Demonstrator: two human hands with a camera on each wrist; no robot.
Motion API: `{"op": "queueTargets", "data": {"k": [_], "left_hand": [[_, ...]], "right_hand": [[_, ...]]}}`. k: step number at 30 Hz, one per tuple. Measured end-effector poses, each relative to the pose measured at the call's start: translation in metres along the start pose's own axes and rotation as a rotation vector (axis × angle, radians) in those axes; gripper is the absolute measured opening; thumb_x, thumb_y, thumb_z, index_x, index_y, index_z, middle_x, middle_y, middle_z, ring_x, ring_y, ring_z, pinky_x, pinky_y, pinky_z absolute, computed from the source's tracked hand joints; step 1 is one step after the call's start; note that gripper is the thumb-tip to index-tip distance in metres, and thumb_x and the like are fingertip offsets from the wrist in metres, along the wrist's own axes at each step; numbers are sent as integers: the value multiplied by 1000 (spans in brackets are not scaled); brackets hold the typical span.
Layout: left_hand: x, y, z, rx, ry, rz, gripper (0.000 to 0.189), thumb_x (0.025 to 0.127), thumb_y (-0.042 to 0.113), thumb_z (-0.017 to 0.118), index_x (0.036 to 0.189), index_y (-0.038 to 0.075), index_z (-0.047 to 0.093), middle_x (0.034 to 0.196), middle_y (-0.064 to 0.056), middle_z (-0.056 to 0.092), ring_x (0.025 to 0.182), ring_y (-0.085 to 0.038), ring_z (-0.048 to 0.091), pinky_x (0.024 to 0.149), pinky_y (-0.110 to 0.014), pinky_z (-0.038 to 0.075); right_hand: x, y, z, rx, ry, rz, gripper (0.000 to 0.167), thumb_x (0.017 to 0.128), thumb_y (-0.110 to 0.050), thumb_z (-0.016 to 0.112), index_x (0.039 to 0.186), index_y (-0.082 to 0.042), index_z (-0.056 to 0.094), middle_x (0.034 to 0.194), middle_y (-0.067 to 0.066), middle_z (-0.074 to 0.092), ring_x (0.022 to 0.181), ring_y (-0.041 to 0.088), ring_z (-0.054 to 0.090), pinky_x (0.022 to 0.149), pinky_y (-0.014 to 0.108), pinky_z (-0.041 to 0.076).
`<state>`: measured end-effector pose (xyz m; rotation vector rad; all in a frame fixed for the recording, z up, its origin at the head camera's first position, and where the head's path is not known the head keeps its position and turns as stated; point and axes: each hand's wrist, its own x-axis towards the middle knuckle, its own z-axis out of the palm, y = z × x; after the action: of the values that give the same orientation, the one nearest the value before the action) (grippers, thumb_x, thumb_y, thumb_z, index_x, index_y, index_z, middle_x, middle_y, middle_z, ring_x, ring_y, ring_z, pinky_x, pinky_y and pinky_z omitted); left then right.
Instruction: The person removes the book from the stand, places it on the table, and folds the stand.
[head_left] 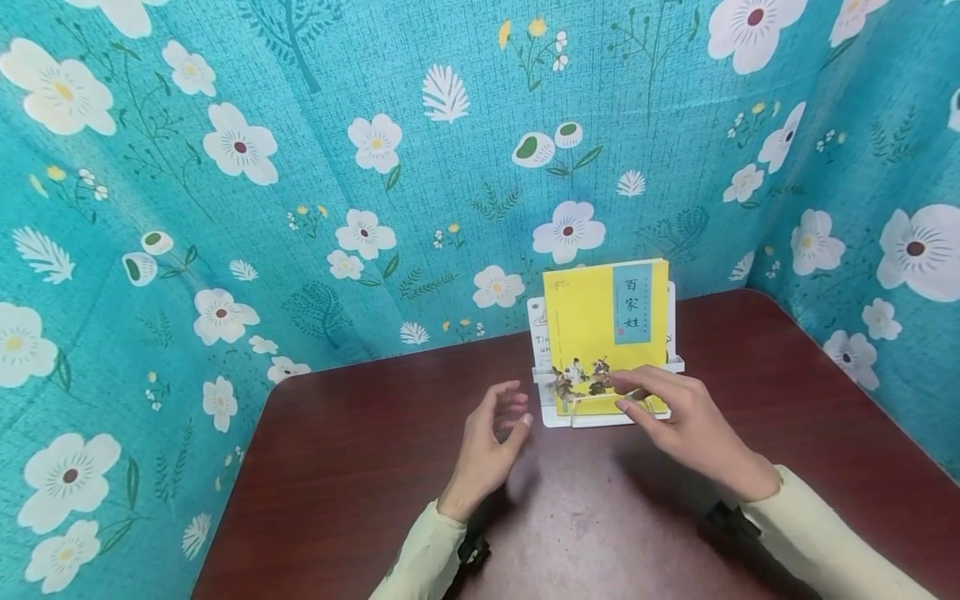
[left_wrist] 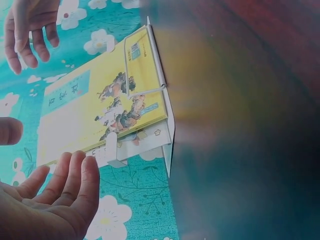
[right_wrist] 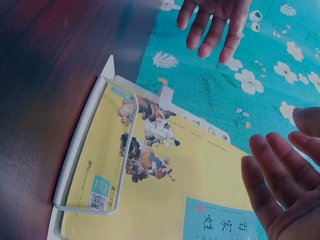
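A yellow book with a blue title panel stands upright, leaning back on a white book stand. The stand's wire holder crosses the lower front of the cover. My left hand hovers to the left of the stand, fingers loosely bent, holding nothing. On the other side, my right hand is in front of the book's lower right part with thumb and fingers apart. In the right wrist view the fingers appear beside the book and grip nothing.
The stand is on a dark reddish-brown table, toward its back edge. Behind and at both sides hangs a teal curtain with white flowers. Each sleeve carries a black wrist device.
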<state>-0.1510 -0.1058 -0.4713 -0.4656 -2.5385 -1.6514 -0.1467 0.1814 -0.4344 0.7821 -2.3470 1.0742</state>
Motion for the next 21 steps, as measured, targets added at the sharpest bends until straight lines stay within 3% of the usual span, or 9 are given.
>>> {"op": "queueTargets", "data": {"k": [3,7,17,21], "left_hand": [[3,0,1,5,2,13,46,101,20,66,145,21,51,133,-8,68,120,-23,69,97,-32,59],[7,0,3,-4,8,48,45,102,18,65,144,18,51,132,-14,68,119,-28,70,95,-32,60],[10,2,4,13,24,52,45,101,16,66,144,18,52,131,-8,68,118,-23,70,96,-33,60],[12,3,3,20,24,48,46,101,16,66,144,19,51,131,-6,68,118,-22,70,97,-32,60]], "right_hand": [[1,2,-2,-15,19,14,48,79,1,87,124,-12,74,112,-1,79,95,10,74,89,7,52],[2,4,-3,-28,33,34,51,79,1,87,126,-11,73,111,-1,79,95,10,74,90,5,50],[3,10,-7,-35,45,94,53,80,3,85,130,-6,71,116,11,78,97,22,75,86,3,50],[3,13,-7,-43,58,99,52,80,3,85,129,-7,72,113,9,79,95,18,73,77,4,50]]}}
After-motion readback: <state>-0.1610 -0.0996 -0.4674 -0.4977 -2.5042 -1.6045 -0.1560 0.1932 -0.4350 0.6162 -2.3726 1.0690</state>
